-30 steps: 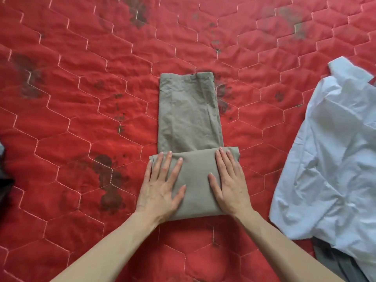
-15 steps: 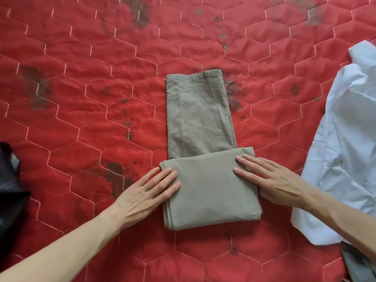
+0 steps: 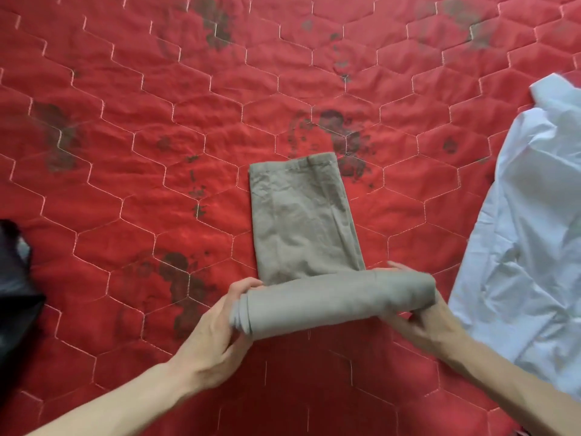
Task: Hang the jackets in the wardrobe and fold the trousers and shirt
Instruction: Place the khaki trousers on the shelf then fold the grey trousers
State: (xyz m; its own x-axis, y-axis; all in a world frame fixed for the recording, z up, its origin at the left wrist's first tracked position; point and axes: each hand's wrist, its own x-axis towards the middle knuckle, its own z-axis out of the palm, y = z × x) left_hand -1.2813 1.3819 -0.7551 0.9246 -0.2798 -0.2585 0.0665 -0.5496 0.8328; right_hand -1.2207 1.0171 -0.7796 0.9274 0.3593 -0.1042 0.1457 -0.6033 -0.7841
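The khaki trousers (image 3: 301, 221) lie partly folded on the red quilt, their far end flat with the hem away from me. The near folded part is lifted off the quilt and tipped up on edge. My left hand (image 3: 217, 328) grips its left end, fingers curled round the thick fold. At the right end, my right hand (image 3: 427, 322) holds the fold from beneath and behind, fingertips showing above the cloth. The white shirt (image 3: 528, 247) lies crumpled at the right edge of the view.
The red quilted bed cover (image 3: 157, 152) with dark stains fills the view. A black garment (image 3: 15, 284) lies at the left edge. A sliver of grey cloth shows at the bottom right corner.
Both hands went from pressing flat on the folded trousers to gripping its two ends. The folded part now stands lifted and tipped toward the far end.
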